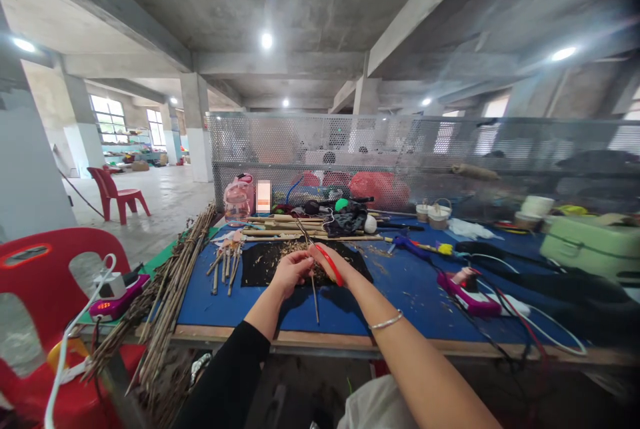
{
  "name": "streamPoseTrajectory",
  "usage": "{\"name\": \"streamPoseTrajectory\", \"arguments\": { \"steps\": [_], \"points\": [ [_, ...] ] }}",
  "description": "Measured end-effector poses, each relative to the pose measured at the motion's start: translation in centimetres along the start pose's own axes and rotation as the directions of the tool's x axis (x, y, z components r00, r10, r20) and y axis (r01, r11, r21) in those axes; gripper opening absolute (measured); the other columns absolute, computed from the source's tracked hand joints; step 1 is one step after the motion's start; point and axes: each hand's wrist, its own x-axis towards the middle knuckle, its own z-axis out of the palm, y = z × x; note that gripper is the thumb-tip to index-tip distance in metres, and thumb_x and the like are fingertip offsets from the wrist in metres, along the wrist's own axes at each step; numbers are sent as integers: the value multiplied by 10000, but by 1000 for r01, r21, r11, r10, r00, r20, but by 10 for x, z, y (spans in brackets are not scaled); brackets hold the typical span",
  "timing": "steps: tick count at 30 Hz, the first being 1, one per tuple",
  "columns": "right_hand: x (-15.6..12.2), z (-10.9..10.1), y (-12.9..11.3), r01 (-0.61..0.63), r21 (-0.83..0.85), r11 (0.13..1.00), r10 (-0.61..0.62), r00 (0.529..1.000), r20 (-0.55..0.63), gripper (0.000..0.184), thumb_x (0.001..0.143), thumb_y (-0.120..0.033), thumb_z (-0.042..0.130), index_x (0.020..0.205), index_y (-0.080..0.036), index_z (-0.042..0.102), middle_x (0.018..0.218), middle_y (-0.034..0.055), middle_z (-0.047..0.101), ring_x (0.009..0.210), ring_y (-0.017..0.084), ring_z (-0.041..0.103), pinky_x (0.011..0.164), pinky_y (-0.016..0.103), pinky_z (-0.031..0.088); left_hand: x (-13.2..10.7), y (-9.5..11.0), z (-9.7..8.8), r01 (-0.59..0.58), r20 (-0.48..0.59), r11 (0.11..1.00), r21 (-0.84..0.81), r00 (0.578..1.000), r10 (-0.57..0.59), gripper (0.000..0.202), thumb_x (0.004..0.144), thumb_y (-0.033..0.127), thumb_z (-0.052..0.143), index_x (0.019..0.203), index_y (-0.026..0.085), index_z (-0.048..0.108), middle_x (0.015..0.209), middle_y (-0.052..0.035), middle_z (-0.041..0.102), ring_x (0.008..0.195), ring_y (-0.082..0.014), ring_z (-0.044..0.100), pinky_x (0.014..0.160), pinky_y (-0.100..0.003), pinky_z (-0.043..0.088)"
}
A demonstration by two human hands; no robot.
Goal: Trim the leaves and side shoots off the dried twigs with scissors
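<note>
Over a dark cloth (357, 269) strewn with shavings, my two hands are close together. My right hand (325, 259) is closed around red-handled scissors (332, 265), whose narrow metal blades point up and away from me. My left hand (293, 269) is beside it with thumb and fingers pinched on a thin stick (315, 302). The stick's lower end slants down toward the table's front edge; its upper part is hidden by my hands. Several short cut sticks (230, 269) lie left of the cloth.
Long twigs (173, 282) are heaped at the blue table's (400, 319) left edge. Bamboo poles (285, 225) lie behind the cloth. Purple power blocks (120, 299) with cables are at both sides, near a red chair (60, 255). A mesh partition (320, 142) stands behind; a green case (590, 245) is right.
</note>
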Motion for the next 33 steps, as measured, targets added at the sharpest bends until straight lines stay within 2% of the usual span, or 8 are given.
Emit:
{"name": "streamPoseTrajectory", "arguments": {
  "steps": [12, 20, 23, 28, 33],
  "points": [
    [-1, -2, 7, 4, -118, 993, -13, 997, -82, 517, 743, -643, 433, 664, -149, 562, 604, 10, 540, 563, 132, 461, 554, 248, 357, 3, -3, -3, -15, -14, 1000, -23, 1000, 15, 436, 525, 361, 757, 877, 136, 632, 627, -2, 586, 466, -72, 517, 353, -154, 241],
    [-1, 1, 10, -78, -203, 976, 62, 995, -84, 453, 757, -577, 493, 936, -166, 553, 774, 54, 617, 694, 177, 555, 660, 287, 412, 1, 0, -1, -49, -40, 999, 20, 998, 49, 411, 525, 407, 754, 800, 128, 630, 569, 11, 549, 441, -51, 454, 364, -151, 231],
    [0, 4, 11, -84, -204, 975, 62, 992, -111, 437, 742, -548, 537, 980, -181, 552, 798, 60, 634, 716, 187, 572, 675, 288, 417, 2, 0, -1, -56, -46, 998, 36, 997, 57, 425, 517, 414, 758, 803, 128, 630, 558, 16, 543, 436, -51, 448, 360, -152, 232],
    [1, 5, 7, -23, -219, 975, -7, 991, -134, 389, 755, -529, 516, 883, -170, 596, 753, 61, 645, 655, 174, 566, 614, 264, 419, 4, -3, -2, -61, -48, 998, 36, 997, 62, 408, 543, 415, 742, 818, 130, 643, 574, 12, 552, 442, -51, 452, 370, -153, 258],
    [-3, 5, 4, -20, -248, 968, -22, 986, -163, 423, 752, -544, 497, 821, -150, 635, 695, 60, 641, 596, 162, 544, 559, 250, 406, 5, -5, -4, -70, -36, 997, 25, 997, 71, 394, 533, 400, 747, 811, 137, 652, 585, 10, 559, 448, -53, 454, 374, -154, 256]
  ]
}}
